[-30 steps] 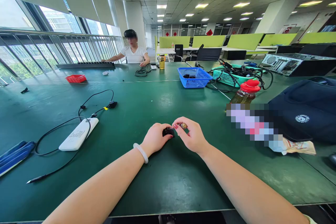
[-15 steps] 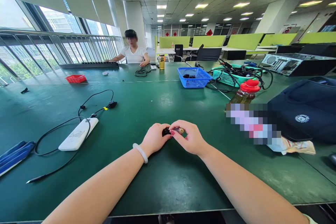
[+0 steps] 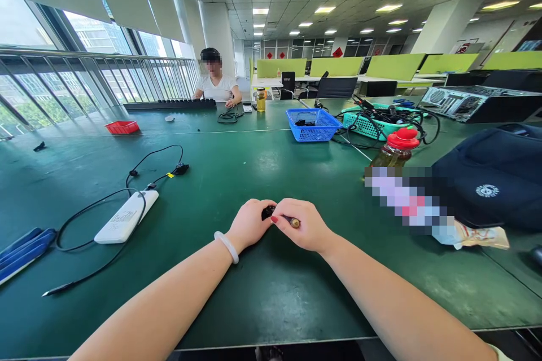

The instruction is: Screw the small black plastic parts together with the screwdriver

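Observation:
My left hand (image 3: 252, 221), with a pale bangle at the wrist, is closed around a small black part (image 3: 267, 212) low over the table. Most of that part is hidden by the fingers, so its kind does not show. Touching it from the right, my right hand (image 3: 305, 224) pinches a slim screwdriver-like tool (image 3: 293, 222) with a round gold-coloured end. The tool points left toward the black part; its tip is hidden behind my fingers. Both hands are together near the middle of the green table (image 3: 271, 287).
To the left lie a white power bank (image 3: 127, 218) with black cables and blue gloves (image 3: 21, 254). Ahead are a blue basket (image 3: 314, 131), a green basket (image 3: 368, 125) and a red tray (image 3: 122, 127). A red-lidded bottle (image 3: 402, 144) and dark bag (image 3: 491, 175) stand right. A person (image 3: 215, 82) sits opposite.
My right hand has rolled over, its fingers curling further, and the tool's gold end has dipped slightly. My left hand stays put. Across the table, the long black strip has slid right.

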### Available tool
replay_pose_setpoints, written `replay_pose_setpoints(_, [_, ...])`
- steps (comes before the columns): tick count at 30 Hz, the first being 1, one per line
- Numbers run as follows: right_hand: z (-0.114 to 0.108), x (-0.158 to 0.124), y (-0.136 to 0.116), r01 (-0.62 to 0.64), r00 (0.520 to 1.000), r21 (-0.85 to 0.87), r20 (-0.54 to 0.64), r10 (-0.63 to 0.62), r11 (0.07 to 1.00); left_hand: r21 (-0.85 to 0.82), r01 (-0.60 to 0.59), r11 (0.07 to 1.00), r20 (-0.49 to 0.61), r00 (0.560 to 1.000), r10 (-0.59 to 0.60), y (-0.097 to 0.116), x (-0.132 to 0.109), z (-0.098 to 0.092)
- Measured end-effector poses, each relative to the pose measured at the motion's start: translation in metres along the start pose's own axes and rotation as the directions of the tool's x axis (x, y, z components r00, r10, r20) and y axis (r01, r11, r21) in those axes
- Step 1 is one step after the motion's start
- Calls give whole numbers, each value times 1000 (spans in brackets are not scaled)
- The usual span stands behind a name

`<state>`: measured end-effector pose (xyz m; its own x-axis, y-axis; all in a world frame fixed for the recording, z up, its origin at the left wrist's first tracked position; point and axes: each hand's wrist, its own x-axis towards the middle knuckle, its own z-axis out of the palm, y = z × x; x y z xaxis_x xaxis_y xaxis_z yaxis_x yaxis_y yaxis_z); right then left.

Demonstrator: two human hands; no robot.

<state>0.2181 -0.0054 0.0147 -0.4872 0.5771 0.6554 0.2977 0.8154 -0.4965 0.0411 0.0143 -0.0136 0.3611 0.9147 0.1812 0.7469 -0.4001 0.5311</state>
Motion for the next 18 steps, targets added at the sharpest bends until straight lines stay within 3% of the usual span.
replay_pose_setpoints(4, [-1, 1, 0, -51, 997, -44, -60, 48, 998, 18, 7, 1000, -7, 1000, -7, 0, 0, 1])
replay_pose_setpoints(11, [-10, 4, 2, -245, 956, -187, -207, 206, 951, 7, 43, 999, -18, 999, -43, 3, -1, -1])
replay_pose_setpoints(18, [-13, 5, 7, -371, 918, 22, -141, 371, 928, 20, 7, 1000, -21, 1000, -7, 2, -1, -1])
